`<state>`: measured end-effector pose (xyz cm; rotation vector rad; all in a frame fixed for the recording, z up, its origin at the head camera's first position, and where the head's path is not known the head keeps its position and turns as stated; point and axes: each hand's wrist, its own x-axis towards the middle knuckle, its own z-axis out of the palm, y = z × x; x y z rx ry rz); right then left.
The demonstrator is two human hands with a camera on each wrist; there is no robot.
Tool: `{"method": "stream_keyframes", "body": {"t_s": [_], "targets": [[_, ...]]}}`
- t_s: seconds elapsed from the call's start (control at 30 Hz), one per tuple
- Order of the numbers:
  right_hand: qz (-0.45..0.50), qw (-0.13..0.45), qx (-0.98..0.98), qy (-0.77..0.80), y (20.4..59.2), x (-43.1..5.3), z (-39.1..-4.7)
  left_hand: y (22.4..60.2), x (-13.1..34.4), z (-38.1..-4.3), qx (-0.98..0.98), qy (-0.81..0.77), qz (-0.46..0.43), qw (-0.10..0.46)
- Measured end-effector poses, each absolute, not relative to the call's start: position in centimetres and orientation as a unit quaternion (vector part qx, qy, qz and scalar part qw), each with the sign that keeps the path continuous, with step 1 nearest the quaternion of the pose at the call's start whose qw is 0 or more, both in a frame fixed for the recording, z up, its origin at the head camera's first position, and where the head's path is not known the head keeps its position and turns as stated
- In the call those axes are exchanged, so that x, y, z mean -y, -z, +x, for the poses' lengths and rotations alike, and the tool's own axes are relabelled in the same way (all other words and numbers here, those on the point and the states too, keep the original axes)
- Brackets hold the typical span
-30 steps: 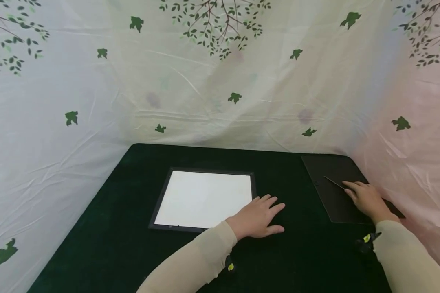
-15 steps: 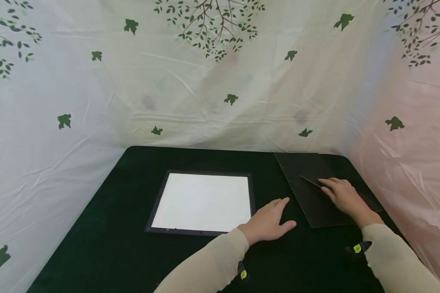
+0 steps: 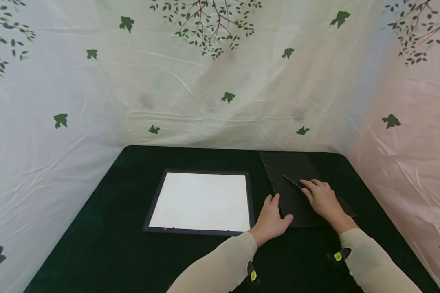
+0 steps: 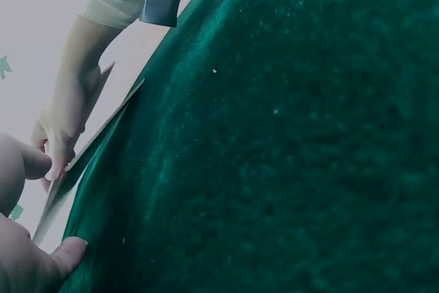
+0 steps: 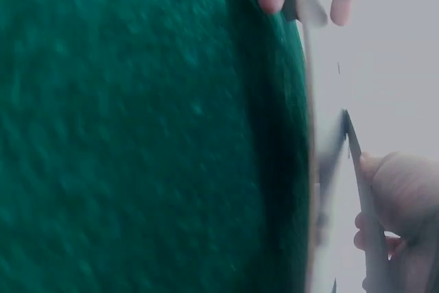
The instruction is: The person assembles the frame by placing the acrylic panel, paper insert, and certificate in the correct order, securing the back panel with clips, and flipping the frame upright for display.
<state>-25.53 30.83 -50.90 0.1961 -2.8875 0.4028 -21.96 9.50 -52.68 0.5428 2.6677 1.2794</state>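
A black-edged picture frame (image 3: 250, 191) lies flat with a white sheet (image 3: 201, 201) inside it. To its right is a dark backing board (image 3: 297, 209) with a thin stand leg (image 3: 291, 181) lifted off its face. My right hand (image 3: 320, 199) pinches this leg between thumb and fingers, as the right wrist view shows too. At the board's left edge is my left hand (image 3: 269, 221), fingers extended and thumb spread apart. From the left wrist, the board's edge appears between that thumb (image 4: 68, 255) and the fingers.
Dark green cloth (image 3: 113, 252) covers the table. Pale fabric walls (image 3: 190, 81) printed with leaves and branches surround it at the back and both sides. Each wrist carries a small black device, one at the left sleeve (image 3: 253, 274) and one at the right (image 3: 339, 256).
The right hand has moved left with the backing board, bringing it close beside the picture frame. My left hand has shifted right, off the frame's corner, to the board's edge.
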Motion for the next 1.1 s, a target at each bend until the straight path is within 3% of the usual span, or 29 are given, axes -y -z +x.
{"method": "stream_keyframes", "body": {"t_s": [0.47,0.87,1.1], "targets": [[0.046,0.126,0.973,-0.189,51.8,-29.9,-25.6,52.9,-9.7,-22.1,-0.866,-0.464,0.180,0.047],[0.058,0.111,0.969,-0.211,52.2,-29.8,-25.7,52.0,-8.9,-21.9,-0.834,-0.520,0.176,0.060],[0.061,0.069,0.969,-0.230,52.1,-30.7,-25.4,51.8,-8.5,-21.6,-0.787,-0.584,0.184,0.075]]}}
